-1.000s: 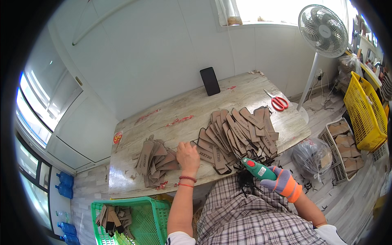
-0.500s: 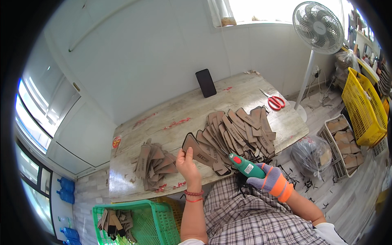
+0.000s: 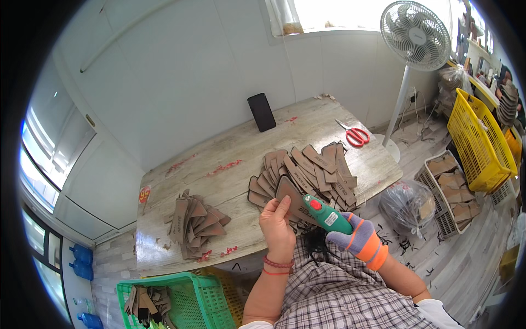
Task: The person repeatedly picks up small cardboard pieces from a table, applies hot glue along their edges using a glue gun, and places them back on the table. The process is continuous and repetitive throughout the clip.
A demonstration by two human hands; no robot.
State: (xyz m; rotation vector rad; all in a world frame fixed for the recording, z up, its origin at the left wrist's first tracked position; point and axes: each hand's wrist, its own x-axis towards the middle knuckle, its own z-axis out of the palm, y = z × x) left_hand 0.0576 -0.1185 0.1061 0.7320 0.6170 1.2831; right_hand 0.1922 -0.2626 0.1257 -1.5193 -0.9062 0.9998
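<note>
Bare, my left hand (image 3: 278,227) pinches a flat brown fabric piece (image 3: 290,192) with a dark edge, thumb on top. My right hand (image 3: 359,241), in a grey and orange work glove, wraps round a green handheld power tool (image 3: 333,219) with a red button. The tool's front end meets the right side of the held piece; its tip cannot be made out. Just beyond both hands lies a fanned heap of similar brown pieces (image 3: 307,167). A smaller pile of pieces (image 3: 192,222) rests to the left on the worn table (image 3: 230,192).
Red-handled scissors (image 3: 357,137) and a black phone (image 3: 262,112) lie on the table. A green basket (image 3: 205,299) with pieces stands at the lower left. To the right are a standing fan (image 3: 417,37), a clear bag (image 3: 406,205), a yellow crate (image 3: 474,145) and black scraps on the floor.
My left hand has moved right with the brown piece, bringing it against the tool's front end. The whole view has shifted slightly; my right hand keeps its hold.
</note>
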